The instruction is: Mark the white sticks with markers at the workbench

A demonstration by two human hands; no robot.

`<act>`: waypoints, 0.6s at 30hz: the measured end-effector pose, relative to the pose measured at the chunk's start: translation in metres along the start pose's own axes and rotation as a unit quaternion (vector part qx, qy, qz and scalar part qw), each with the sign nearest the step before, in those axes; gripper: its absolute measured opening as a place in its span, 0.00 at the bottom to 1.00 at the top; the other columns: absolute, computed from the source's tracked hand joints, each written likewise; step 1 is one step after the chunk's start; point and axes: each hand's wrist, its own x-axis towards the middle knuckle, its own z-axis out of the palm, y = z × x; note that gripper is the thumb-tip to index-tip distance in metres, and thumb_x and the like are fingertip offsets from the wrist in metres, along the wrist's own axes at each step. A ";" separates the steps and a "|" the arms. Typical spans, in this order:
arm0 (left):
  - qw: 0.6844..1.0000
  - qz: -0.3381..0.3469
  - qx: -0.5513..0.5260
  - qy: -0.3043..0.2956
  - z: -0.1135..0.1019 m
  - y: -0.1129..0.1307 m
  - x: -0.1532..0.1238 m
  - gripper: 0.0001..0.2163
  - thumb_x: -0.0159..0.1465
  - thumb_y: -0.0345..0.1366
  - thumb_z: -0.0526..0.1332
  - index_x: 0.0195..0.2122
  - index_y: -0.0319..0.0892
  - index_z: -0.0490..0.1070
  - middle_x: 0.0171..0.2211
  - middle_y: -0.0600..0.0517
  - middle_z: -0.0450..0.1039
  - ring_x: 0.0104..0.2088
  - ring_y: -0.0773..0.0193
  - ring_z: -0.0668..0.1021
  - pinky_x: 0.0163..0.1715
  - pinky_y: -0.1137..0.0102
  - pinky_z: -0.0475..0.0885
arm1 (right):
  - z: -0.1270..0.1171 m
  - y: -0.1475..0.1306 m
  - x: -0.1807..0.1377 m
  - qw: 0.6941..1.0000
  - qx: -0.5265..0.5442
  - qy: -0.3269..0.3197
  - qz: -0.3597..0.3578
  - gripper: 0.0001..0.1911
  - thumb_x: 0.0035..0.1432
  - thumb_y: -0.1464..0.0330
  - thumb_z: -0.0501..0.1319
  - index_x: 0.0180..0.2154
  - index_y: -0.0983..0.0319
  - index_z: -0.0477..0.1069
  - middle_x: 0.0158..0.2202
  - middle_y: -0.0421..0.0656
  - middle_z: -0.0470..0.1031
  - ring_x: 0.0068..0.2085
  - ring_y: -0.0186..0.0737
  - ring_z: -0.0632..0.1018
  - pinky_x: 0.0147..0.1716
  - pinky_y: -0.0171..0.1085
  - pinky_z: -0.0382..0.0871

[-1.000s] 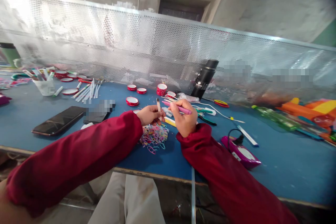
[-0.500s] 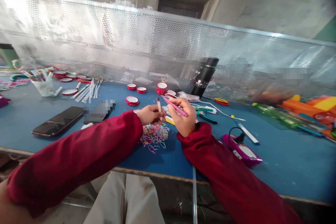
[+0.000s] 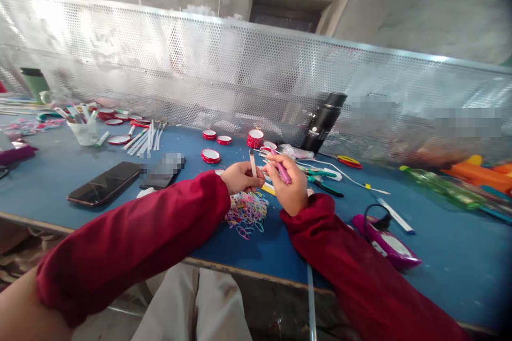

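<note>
My left hand is closed on a slim white stick with a dark tip, held nearly upright. Just to its right, my right hand grips a purple pen-like tool; its exact kind is hard to make out. The tool slants, with its upper end towards the stick, and I cannot tell whether the two touch. Below the hands on the blue table lies a pile of small coloured elastic bands. A yellow and white strip shows partly between the hands.
Rolls of red tape and green-handled pliers lie beyond the hands. Two phones, white sticks and a cup of markers are leftward. A black flask leans on the mesh panel; a purple pouch lies right.
The purple tool has turned steeper in my right hand. The left hand keeps its hold on the white stick. The whole view has shifted slightly, so things appear further right.
</note>
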 end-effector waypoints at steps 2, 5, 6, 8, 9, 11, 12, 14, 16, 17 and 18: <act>1.000 -0.004 -0.009 0.019 0.000 0.001 0.000 0.04 0.56 0.23 0.61 0.29 0.36 0.67 0.20 0.57 0.69 0.18 0.76 0.69 0.18 0.78 0.61 | 0.002 0.000 -0.001 1.000 -0.011 -0.005 -0.007 0.11 0.57 0.67 0.60 0.44 0.57 0.70 0.32 0.40 0.77 0.34 0.39 0.78 0.39 0.40 0.72; 0.998 -0.012 -0.031 0.043 0.000 0.002 0.000 0.04 0.59 0.22 0.58 0.32 0.36 0.66 0.21 0.56 0.70 0.18 0.76 0.70 0.19 0.78 0.61 | 0.004 0.000 -0.001 1.000 0.000 -0.020 -0.013 0.14 0.55 0.68 0.61 0.45 0.57 0.68 0.32 0.39 0.77 0.33 0.38 0.78 0.39 0.39 0.72; 0.998 -0.014 -0.040 0.049 0.000 0.002 0.000 0.04 0.59 0.22 0.57 0.33 0.36 0.66 0.21 0.56 0.70 0.18 0.76 0.70 0.19 0.78 0.61 | 0.004 -0.001 -0.001 1.000 0.005 -0.024 -0.012 0.15 0.55 0.69 0.61 0.46 0.57 0.68 0.32 0.39 0.77 0.33 0.37 0.78 0.39 0.39 0.72; 0.996 -0.013 -0.055 0.062 0.000 0.002 0.000 0.05 0.60 0.22 0.57 0.35 0.36 0.65 0.21 0.56 0.71 0.18 0.76 0.71 0.19 0.79 0.62 | 0.005 0.000 -0.001 1.000 0.002 -0.027 -0.008 0.16 0.54 0.69 0.61 0.46 0.58 0.68 0.32 0.39 0.77 0.33 0.37 0.78 0.39 0.39 0.73; 0.996 -0.011 -0.061 0.069 -0.001 0.002 0.000 0.06 0.59 0.21 0.58 0.36 0.36 0.65 0.22 0.56 0.72 0.18 0.76 0.71 0.19 0.79 0.61 | 0.005 0.001 -0.001 1.000 -0.004 -0.026 -0.005 0.16 0.54 0.70 0.61 0.46 0.58 0.68 0.33 0.39 0.77 0.33 0.37 0.78 0.39 0.39 0.73; 0.994 -0.009 -0.072 0.082 -0.001 0.002 0.000 0.08 0.59 0.21 0.59 0.38 0.36 0.64 0.23 0.54 0.73 0.19 0.75 0.72 0.19 0.79 0.61 | 0.005 0.004 -0.001 0.999 -0.021 -0.024 0.000 0.15 0.54 0.70 0.61 0.46 0.57 0.68 0.33 0.39 0.77 0.34 0.38 0.79 0.39 0.39 0.72; 0.993 -0.009 -0.078 0.088 -0.001 0.001 0.001 0.08 0.59 0.22 0.60 0.38 0.36 0.64 0.24 0.54 0.74 0.20 0.75 0.73 0.19 0.79 0.61 | 0.005 0.005 -0.001 0.999 -0.028 -0.026 0.004 0.15 0.54 0.70 0.61 0.46 0.57 0.68 0.33 0.39 0.77 0.34 0.38 0.79 0.39 0.39 0.72; 0.991 -0.011 -0.088 0.097 -0.001 0.001 0.001 0.08 0.58 0.22 0.61 0.37 0.36 0.65 0.24 0.53 0.74 0.20 0.75 0.73 0.19 0.79 0.62 | 0.005 0.008 -0.002 0.999 -0.035 -0.033 0.011 0.15 0.54 0.69 0.60 0.46 0.58 0.68 0.32 0.39 0.78 0.34 0.38 0.79 0.39 0.39 0.72; 0.989 -0.011 -0.096 0.110 -0.001 0.002 0.001 0.08 0.58 0.22 0.61 0.37 0.36 0.65 0.24 0.54 0.73 0.20 0.76 0.72 0.20 0.80 0.62 | 0.005 0.009 -0.002 0.998 -0.042 -0.039 0.014 0.15 0.54 0.69 0.60 0.45 0.58 0.68 0.32 0.39 0.78 0.34 0.38 0.79 0.39 0.38 0.72; 0.988 -0.010 -0.098 0.116 -0.001 0.002 0.002 0.07 0.59 0.21 0.60 0.36 0.36 0.64 0.24 0.54 0.73 0.20 0.76 0.72 0.20 0.80 0.63 | 0.005 0.009 -0.002 0.998 -0.046 -0.040 0.013 0.14 0.54 0.69 0.61 0.45 0.58 0.69 0.32 0.39 0.78 0.34 0.38 0.79 0.38 0.38 0.72; 0.987 -0.008 -0.100 0.123 -0.001 0.003 0.002 0.07 0.59 0.21 0.59 0.36 0.36 0.64 0.24 0.54 0.73 0.19 0.77 0.72 0.19 0.80 0.63 | 0.005 0.009 -0.002 0.998 -0.049 -0.042 0.012 0.14 0.54 0.69 0.60 0.45 0.58 0.69 0.32 0.39 0.78 0.33 0.38 0.79 0.38 0.38 0.72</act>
